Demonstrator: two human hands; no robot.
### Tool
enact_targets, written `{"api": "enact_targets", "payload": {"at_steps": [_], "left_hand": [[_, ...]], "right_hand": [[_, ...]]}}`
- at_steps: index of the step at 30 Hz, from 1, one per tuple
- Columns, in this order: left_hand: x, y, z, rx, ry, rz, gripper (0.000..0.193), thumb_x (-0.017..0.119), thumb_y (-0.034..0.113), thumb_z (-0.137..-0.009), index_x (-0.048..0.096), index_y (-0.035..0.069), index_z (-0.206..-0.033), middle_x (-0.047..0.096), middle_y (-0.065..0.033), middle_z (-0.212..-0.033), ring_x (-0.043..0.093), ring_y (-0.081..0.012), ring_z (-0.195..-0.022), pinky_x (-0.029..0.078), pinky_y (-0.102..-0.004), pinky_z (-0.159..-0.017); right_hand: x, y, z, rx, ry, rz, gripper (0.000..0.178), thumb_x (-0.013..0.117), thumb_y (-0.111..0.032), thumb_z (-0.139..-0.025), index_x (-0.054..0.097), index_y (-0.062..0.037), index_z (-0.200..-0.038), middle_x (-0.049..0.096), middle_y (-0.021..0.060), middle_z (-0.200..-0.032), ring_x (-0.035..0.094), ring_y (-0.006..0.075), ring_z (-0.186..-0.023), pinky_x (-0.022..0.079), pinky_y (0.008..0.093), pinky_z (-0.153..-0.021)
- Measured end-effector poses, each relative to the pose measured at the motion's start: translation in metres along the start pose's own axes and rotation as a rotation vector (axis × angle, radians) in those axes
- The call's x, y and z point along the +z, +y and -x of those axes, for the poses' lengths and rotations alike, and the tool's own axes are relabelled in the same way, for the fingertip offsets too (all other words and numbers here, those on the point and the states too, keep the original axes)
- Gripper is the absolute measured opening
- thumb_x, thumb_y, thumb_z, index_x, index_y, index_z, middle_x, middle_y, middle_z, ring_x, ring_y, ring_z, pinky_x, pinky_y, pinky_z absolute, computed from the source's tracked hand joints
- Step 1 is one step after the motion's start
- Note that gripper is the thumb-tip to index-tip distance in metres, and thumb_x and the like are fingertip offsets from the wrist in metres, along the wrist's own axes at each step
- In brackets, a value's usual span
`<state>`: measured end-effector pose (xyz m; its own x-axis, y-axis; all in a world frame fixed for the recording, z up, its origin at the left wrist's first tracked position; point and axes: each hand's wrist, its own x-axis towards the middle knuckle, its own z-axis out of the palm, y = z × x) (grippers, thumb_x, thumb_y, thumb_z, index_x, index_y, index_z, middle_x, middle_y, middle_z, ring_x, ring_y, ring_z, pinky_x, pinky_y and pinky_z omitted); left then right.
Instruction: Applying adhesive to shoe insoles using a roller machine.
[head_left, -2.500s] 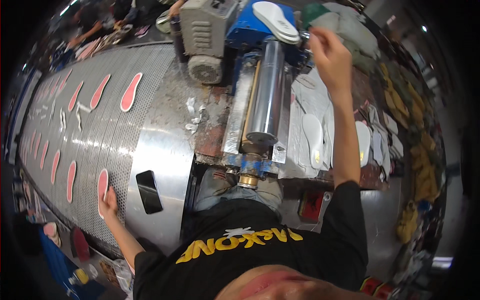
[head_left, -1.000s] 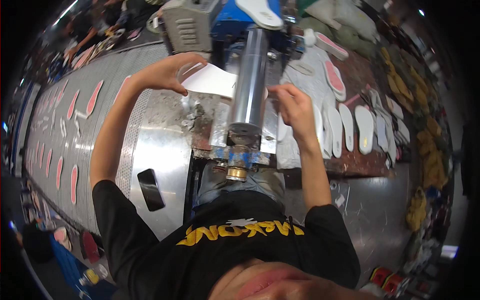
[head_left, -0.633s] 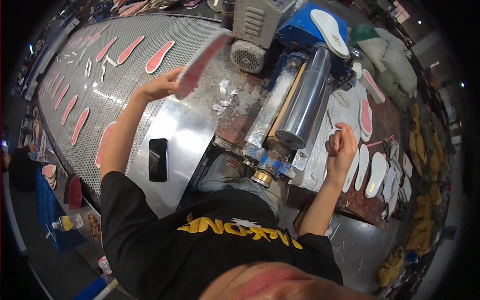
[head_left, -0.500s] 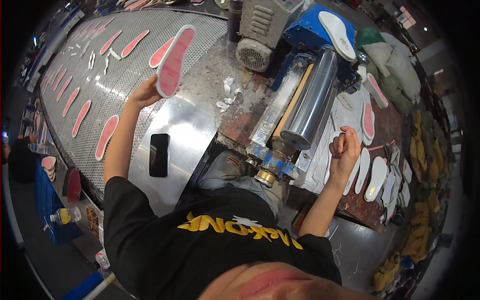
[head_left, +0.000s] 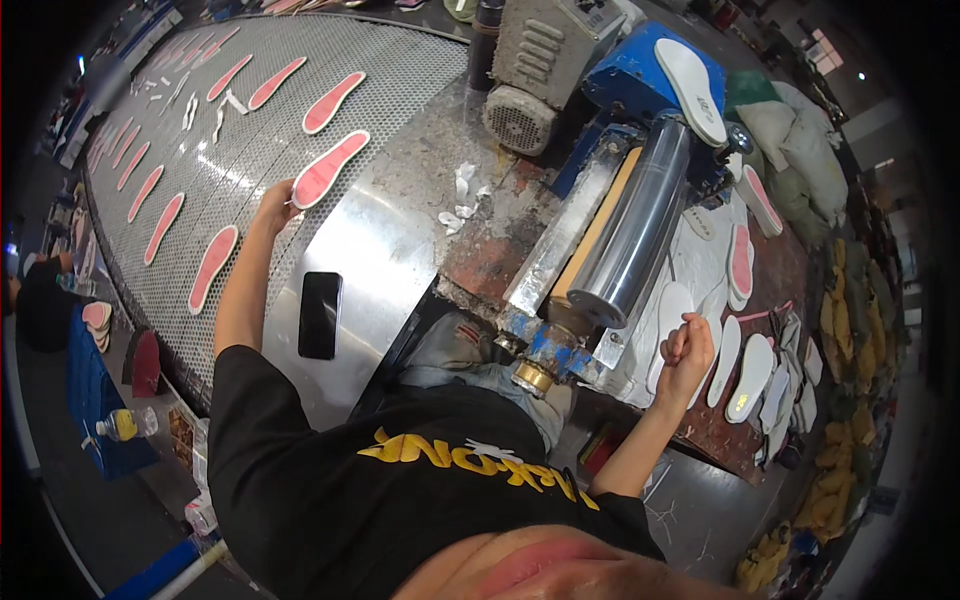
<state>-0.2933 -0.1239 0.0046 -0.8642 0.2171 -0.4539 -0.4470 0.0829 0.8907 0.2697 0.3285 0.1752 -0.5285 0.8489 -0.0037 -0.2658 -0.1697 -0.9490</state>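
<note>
My left hand (head_left: 274,208) pinches the heel end of a pink-faced shoe insole with a white rim (head_left: 331,170), which lies low over the edge of the grey mesh belt (head_left: 260,130). Whether it fully touches the mesh I cannot tell. Just beyond it another pink insole (head_left: 334,102) rests on the belt. My right hand (head_left: 687,348) is loosely curled, with nothing visible in it, above the side table beside white insoles (head_left: 725,362). Between the hands stands a roller machine with a shiny metal roller (head_left: 632,225).
Several pink insoles and white scraps (head_left: 232,102) are spread on the belt. A black phone (head_left: 320,315) lies on the metal plate near my left forearm. A white insole (head_left: 690,90) sits atop the blue machine housing (head_left: 628,75). Filled sacks (head_left: 800,140) stand at the right.
My left hand has lowered the pink insole from above the metal plate onto or close to the belt. My right hand has moved slightly down in the view and stays curled.
</note>
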Motion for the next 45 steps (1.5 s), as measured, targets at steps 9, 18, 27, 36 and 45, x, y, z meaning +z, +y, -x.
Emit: {"api": "enact_targets", "payload": {"at_steps": [9,18,27,36,45], "left_hand": [[0.145,0.005,-0.078,0.114,-0.059,-0.010,0.037,0.042,-0.003,-0.078,0.063,0.001,-0.107,0.063,-0.0084,-0.075,0.059,-0.0150,-0.059,0.044,-0.0265,-0.045],[0.173,-0.015,-0.106,0.358,0.029,-0.193,0.035,0.054,0.004,-0.072,0.068,0.000,-0.103,0.062,-0.0036,-0.073,0.051,-0.0109,-0.055,0.039,-0.0251,-0.049],[0.173,-0.009,-0.127,0.391,0.158,-0.384,0.039,0.053,0.005,-0.074,0.065,-0.003,-0.110,0.066,-0.0120,-0.099,0.062,-0.0201,-0.086,0.048,-0.0293,-0.076],[0.182,-0.008,-0.110,0.589,0.177,-0.556,0.044,0.048,0.006,-0.072,0.064,-0.002,-0.112,0.066,-0.0151,-0.105,0.062,-0.0251,-0.092,0.046,-0.0315,-0.085],[0.194,0.004,-0.067,0.726,0.411,-0.629,0.045,0.043,0.006,-0.073,0.061,-0.005,-0.113,0.063,-0.0219,-0.109,0.060,-0.0337,-0.101,0.043,-0.0375,-0.093]], "right_hand": [[-0.036,0.009,0.033,-0.002,0.204,0.059,0.016,0.051,-0.016,-0.095,0.057,-0.0017,-0.092,0.040,-0.0026,-0.055,0.029,0.0034,-0.043,0.021,0.0184,-0.039],[-0.069,0.026,0.048,0.001,0.365,0.585,0.014,0.055,-0.013,-0.091,0.063,-0.0015,-0.093,0.048,-0.0023,-0.055,0.043,0.0067,-0.045,0.031,0.0218,-0.043],[-0.024,0.051,0.027,0.049,0.208,0.962,0.037,0.065,-0.031,-0.084,0.061,0.0039,-0.098,0.065,0.0169,-0.069,0.066,0.0303,-0.066,0.050,0.0370,-0.062],[0.012,0.080,0.007,0.218,0.124,1.386,0.075,0.070,-0.057,-0.071,0.052,0.0074,-0.105,0.057,0.0301,-0.104,0.060,0.0440,-0.093,0.050,0.0478,-0.076],[-0.017,0.101,-0.026,0.183,0.190,1.016,0.083,0.082,-0.043,-0.063,0.044,0.0102,-0.115,0.058,0.0292,-0.106,0.060,0.0353,-0.101,0.049,0.0413,-0.084]]}}
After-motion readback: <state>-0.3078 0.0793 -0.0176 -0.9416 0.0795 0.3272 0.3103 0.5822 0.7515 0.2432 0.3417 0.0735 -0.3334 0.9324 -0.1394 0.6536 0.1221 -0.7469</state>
